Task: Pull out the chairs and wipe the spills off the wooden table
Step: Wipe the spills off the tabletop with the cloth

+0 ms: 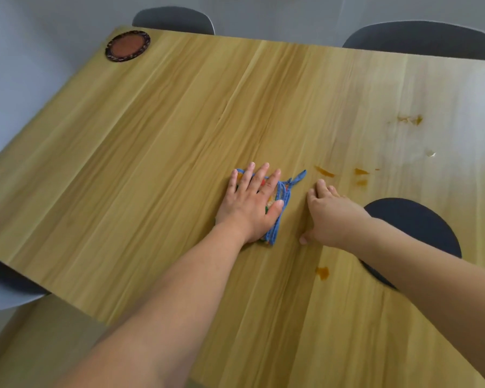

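Blue-edged cloth (277, 217) lies pinned under the flat, open left hand (252, 203) for wiping; right hand (331, 217), fingers relaxed, braces on the worktop (151, 152).

Both hands (249, 203) (331, 214) flat, fingers spread

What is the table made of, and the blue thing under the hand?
The table looks like pale wood, or a wood-look laminate: long grain streaks and a smooth, faintly shiny top. The blue thing is a cloth, likely quilted fabric: soft folded layers, blue stitched edging and a hanging loop, pressed flat by the left hand.
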